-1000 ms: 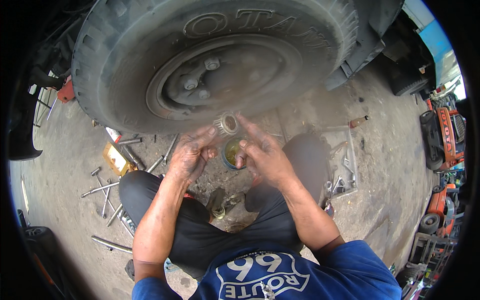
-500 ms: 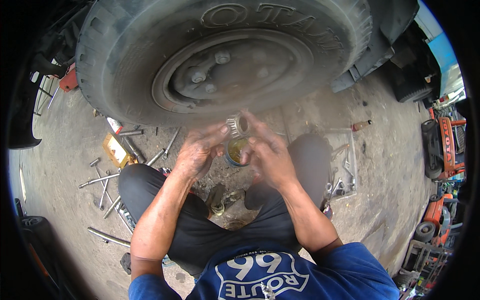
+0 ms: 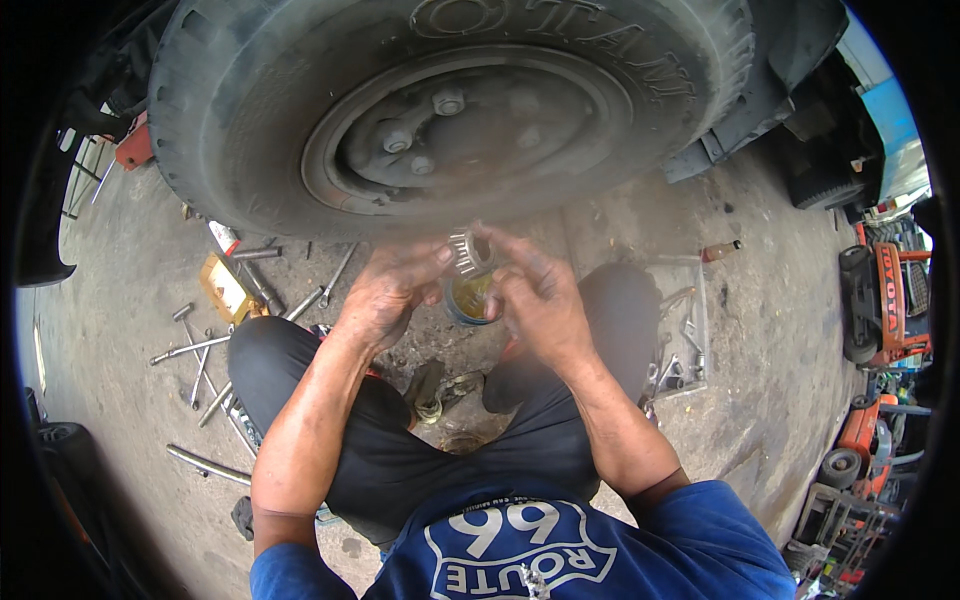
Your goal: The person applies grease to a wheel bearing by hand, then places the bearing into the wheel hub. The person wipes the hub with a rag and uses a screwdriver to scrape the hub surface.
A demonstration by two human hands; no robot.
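I sit cross-legged on a concrete floor in front of a large black truck tyre [image 3: 300, 110] with a dark steel wheel hub [image 3: 460, 130]. Both of my greasy hands are raised between my knees. A shiny metal roller bearing [image 3: 465, 252] is pinched by my left hand [image 3: 385, 295] and my right hand [image 3: 535, 295] together, at the fingertips. Just under the bearing stands a small round tin of yellow grease [image 3: 468, 298], partly hidden by my fingers. Motion blurs both hands.
Wrenches, bars and sockets [image 3: 205, 365] lie scattered on the floor at my left beside a yellow box [image 3: 225, 288]. A metal tray of tools [image 3: 680, 350] sits at my right knee. A small metal part [image 3: 430, 405] lies between my legs. Orange machines [image 3: 885, 300] stand far right.
My hands have stayed on the bearing over the grease tin and shifted slightly, fingers working around it. The view has tilted a little, bringing the wheel hub lower into the picture.
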